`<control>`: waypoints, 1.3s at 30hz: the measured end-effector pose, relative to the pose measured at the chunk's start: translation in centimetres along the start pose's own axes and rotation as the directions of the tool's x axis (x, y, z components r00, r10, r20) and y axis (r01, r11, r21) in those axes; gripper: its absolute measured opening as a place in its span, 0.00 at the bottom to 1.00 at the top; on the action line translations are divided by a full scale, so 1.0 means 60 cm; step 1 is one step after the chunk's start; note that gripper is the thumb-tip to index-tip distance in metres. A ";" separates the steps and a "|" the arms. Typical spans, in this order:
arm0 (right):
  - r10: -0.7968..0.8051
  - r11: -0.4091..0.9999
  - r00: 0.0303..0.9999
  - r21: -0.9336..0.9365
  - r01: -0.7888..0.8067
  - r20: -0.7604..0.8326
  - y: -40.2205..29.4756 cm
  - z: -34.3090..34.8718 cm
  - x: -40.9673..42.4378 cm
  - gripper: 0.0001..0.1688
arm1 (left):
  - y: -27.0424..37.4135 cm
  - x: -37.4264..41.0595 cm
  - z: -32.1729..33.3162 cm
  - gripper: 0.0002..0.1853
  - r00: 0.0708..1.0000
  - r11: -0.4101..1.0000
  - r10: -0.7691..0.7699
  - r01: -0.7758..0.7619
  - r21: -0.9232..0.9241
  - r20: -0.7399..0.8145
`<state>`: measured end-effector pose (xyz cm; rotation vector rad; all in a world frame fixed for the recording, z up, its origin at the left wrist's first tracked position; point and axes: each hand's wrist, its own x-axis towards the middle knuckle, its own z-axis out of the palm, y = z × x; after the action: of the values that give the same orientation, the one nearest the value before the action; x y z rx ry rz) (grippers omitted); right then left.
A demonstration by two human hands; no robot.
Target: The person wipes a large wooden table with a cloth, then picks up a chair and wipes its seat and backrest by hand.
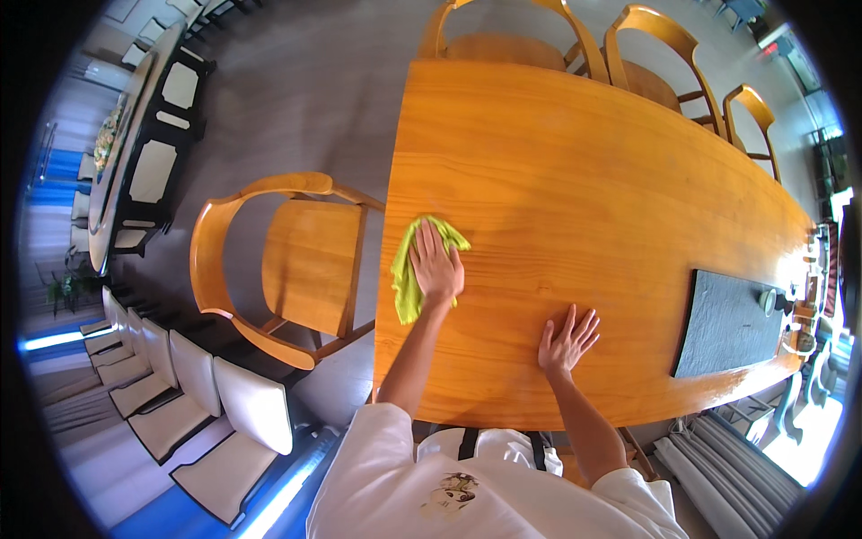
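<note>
My left hand (438, 266) lies flat on a yellow-green cloth (406, 286), pressing it against the wooden table (539, 168) near its left edge. The cloth is crumpled, and its edges stick out around my fingers and wrist. Farther right, near the side where I stand, my right hand (568, 342) rests on the bare tabletop with its fingers spread. There is nothing in it.
A wooden armchair (313, 259) stands at the table's left end, and several more line the far side. To the right, a dark slate tea tray (727, 327) carries a small pale cup (767, 302). Several cream chairs (229, 465) stand at lower left.
</note>
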<state>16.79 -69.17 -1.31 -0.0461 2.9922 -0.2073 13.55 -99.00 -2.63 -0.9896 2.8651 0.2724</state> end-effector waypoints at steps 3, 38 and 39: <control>0.023 1.000 0.999 -0.008 -0.022 0.045 -0.005 -0.005 0.001 0.40 | 0.000 0.134 -0.023 0.35 0.999 0.999 0.038 -0.039 -0.030 -0.013; 0.000 0.999 0.986 0.033 -0.006 0.169 -0.014 -0.020 0.006 0.45 | 0.215 0.207 -0.004 0.33 0.904 0.903 0.424 -0.426 -0.059 -0.051; -0.022 0.999 0.984 0.049 0.014 0.177 -0.018 -0.018 0.004 0.45 | 0.256 0.161 0.027 0.33 0.857 0.841 0.493 -0.513 -0.168 -0.149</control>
<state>16.43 -70.10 -0.13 -0.0820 2.8086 -0.2612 -3.47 -92.60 -3.57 -0.2403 3.1933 0.5796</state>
